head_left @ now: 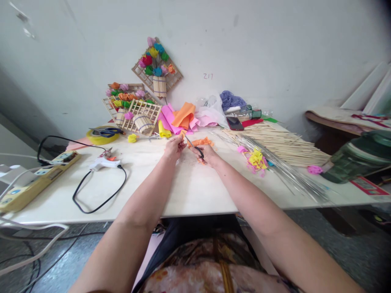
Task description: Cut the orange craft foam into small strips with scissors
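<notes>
Craft table (189, 191), pale top, items as follows. Left hand (174, 147) is pinching a small orange paper piece (182, 133) between thumb and fingertips, raising it just off the surface, probably so the blades can reach its edge. Right hand (207, 154) is closing around black-handled scissors (195, 148), blades pointing up-left toward that piece; wrist is resting on the tabletop, likely for steadiness. Both forearms are extending forward and converging mid-table. Orange offcuts (201, 142) are lying just beyond the hands. Glue gun (103, 163) is sitting well apart to the left; wooden sticks (281, 144) are fanning out on the right, near yellow and pink scraps (257, 160).
</notes>
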{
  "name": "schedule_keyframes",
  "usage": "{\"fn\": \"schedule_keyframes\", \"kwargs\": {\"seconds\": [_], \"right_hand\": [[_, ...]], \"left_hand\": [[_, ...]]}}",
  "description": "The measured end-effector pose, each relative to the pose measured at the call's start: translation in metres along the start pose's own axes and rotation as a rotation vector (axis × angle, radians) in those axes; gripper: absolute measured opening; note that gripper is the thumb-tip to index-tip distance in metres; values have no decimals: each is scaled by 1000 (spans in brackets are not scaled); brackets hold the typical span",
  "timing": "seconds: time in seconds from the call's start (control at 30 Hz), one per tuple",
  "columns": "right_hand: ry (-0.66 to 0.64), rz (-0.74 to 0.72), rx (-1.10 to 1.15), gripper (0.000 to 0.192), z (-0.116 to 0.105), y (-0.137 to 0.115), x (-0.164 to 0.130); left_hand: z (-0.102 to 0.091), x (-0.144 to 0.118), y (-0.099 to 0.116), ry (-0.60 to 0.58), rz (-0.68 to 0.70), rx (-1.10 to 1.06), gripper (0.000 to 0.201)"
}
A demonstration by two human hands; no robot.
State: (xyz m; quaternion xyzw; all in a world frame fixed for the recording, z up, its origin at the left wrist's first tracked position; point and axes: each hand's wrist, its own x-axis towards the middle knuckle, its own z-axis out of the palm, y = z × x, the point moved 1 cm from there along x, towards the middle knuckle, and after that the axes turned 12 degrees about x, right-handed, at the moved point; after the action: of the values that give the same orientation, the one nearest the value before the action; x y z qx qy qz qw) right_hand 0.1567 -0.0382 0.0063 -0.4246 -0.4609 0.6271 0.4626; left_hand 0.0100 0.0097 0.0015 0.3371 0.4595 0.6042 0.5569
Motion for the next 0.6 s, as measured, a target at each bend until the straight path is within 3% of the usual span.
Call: {"fn": "schedule_keyframes", "kwargs": {"seconds": [0.6], "right_hand": [[-81, -23, 51, 17, -11, 8, 7]], "left_hand": [[0, -3, 0, -98, 15, 56, 15]]}}
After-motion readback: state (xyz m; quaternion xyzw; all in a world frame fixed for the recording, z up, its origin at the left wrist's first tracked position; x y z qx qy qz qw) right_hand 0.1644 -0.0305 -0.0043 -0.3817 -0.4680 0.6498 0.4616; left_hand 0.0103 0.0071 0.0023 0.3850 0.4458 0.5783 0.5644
